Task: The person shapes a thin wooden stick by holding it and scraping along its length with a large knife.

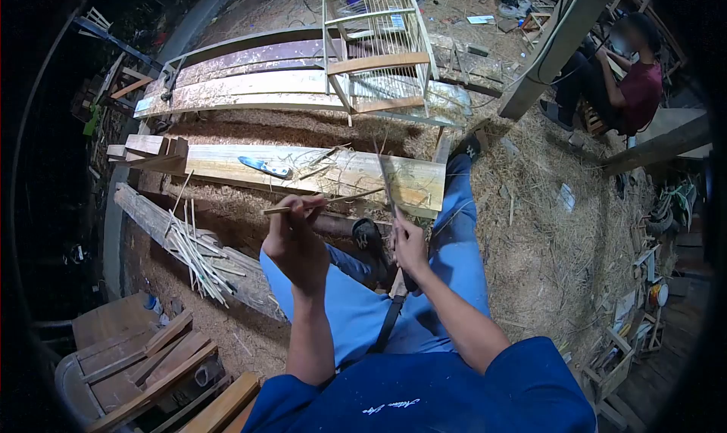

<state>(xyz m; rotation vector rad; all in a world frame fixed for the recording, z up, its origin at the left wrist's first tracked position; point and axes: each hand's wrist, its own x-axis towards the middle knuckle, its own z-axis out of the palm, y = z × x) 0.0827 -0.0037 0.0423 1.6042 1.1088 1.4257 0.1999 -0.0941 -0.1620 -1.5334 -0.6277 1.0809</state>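
My left hand [297, 240] is closed around a thin bamboo stick [352, 197], which points right across the near plank. In my right hand [410, 244] is a knife [387, 177], gripped low, its long narrow blade pointing up and away from me. The stick's far end meets or lies close beside the blade; I cannot tell whether they touch. Beyond my hands, a blue-handled tool [263, 166] lies on the plank [219, 160] among shavings. To the left, a loose bundle of thin sticks [198, 255] rests on a weathered board [257, 275].
A slatted wooden cage [379, 60] stands on the far bench [235, 90]. Wood blocks [146, 145] sit at the plank's left end. Another person [632, 85] sits at the upper right beyond a post [556, 47]. Timber pieces [178, 355] lie lower left; shavings cover the ground.
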